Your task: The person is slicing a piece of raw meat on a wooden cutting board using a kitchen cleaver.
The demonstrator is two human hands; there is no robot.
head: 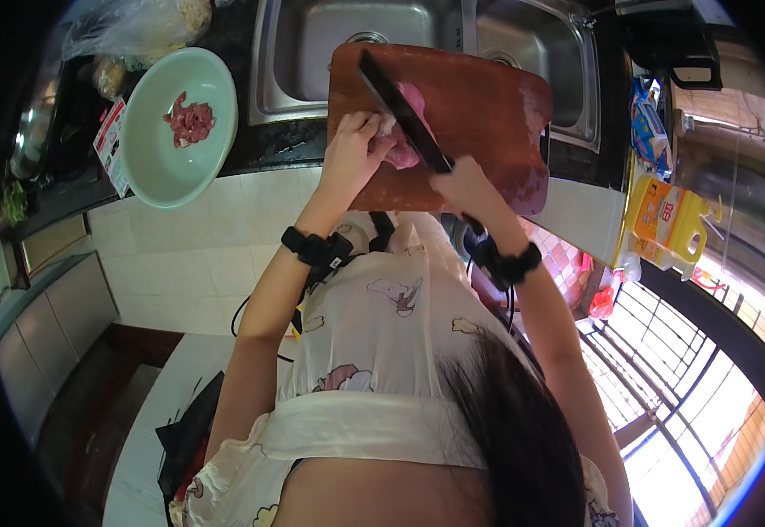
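Note:
A piece of raw meat point(403, 153) lies on a reddish-brown wooden cutting board point(488, 118). My left hand point(354, 148) presses on the meat's left side, its fingertips close to the blade. In my right hand point(464, 184) is the handle of a dark kitchen knife point(401, 109). The blade runs diagonally up and left across the meat; whether its edge has sunk in cannot be seen. Part of the pink meat shows on the far side of the blade. To the left, a pale green bowl point(151, 158) holds a small heap of cut raw meat point(189, 121).
The board bridges a double stainless-steel sink point(296, 72). A plastic bag of food point(158, 29) sits behind the bowl, and a printed leaflet point(111, 148) lies partly under it. At the right stand a yellow detergent jug point(669, 221) and a blue packet point(649, 128).

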